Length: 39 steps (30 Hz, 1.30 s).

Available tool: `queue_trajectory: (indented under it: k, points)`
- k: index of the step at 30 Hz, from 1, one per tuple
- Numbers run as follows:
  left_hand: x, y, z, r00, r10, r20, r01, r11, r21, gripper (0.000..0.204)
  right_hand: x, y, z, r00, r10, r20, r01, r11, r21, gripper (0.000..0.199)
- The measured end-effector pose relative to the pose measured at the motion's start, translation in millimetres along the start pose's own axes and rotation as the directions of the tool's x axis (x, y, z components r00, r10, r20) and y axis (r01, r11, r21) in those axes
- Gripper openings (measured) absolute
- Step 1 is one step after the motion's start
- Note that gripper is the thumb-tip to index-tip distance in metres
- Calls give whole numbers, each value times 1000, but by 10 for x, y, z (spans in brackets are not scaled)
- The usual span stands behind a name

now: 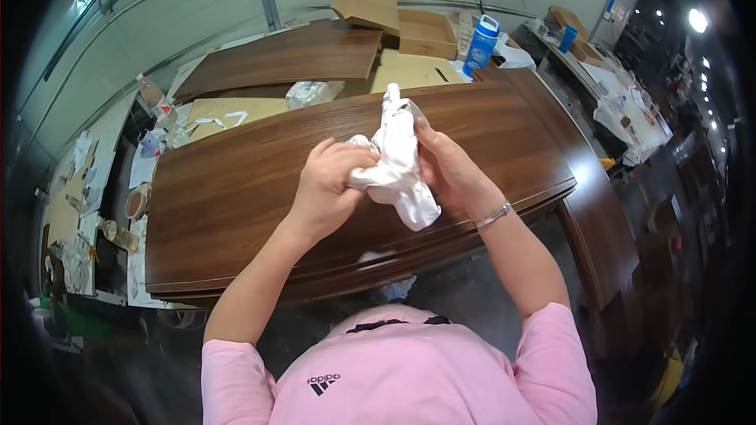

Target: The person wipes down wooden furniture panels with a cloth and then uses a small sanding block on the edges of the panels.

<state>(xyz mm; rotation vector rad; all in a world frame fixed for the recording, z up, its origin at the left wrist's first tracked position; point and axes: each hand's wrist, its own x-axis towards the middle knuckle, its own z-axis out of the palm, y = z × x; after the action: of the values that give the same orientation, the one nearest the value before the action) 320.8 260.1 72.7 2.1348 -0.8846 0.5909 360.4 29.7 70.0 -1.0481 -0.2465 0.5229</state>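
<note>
A crumpled white cloth (400, 161) hangs between my two hands above a dark brown wooden panel (236, 181). My left hand (324, 186) is closed, its curled fingers gripping the cloth's left side. On the other side my right hand (450, 167) holds the cloth between thumb and fingers; most of those fingers are hidden behind it. A narrow white tip (393, 93) sticks up at the top of the cloth, and I cannot tell whether it is twisted fabric or a separate thing. The lower end of the cloth dangles over the panel's near edge.
Beyond the panel lie another brown board (291, 59), open cardboard boxes (427, 34), a plastic-wrapped bundle (313, 94) and a blue bottle (480, 46). Clear bottles (118, 234) and a tape roll (137, 203) stand at the left. A long brown board (602, 236) slants down at the right.
</note>
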Motion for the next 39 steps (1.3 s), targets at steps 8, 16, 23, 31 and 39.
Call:
queue_trajectory:
  k: [8,16,23,31,39]
  points:
    - [-272,-51,-364,872,-423,-248,366,898,-244,9,-111,70,642,999,19,31,5,774,-633,96]
    - [-611,-145,-868,848,-466,-254,437,884,-164,7,100,279,876,996,-84,35,89,809,-581,33]
    - [-1065,-176,-1454,773,-621,-132,508,730,-457,7,235,427,993,975,-192,-114,156,950,-272,9]
    - [-1362,-232,-1624,683,-712,-165,322,496,-807,10,335,357,1291,985,-158,62,168,849,-502,16]
    - [-1585,161,-1780,857,-235,-459,395,871,291,43,586,373,1786,858,76,508,412,491,-768,17]
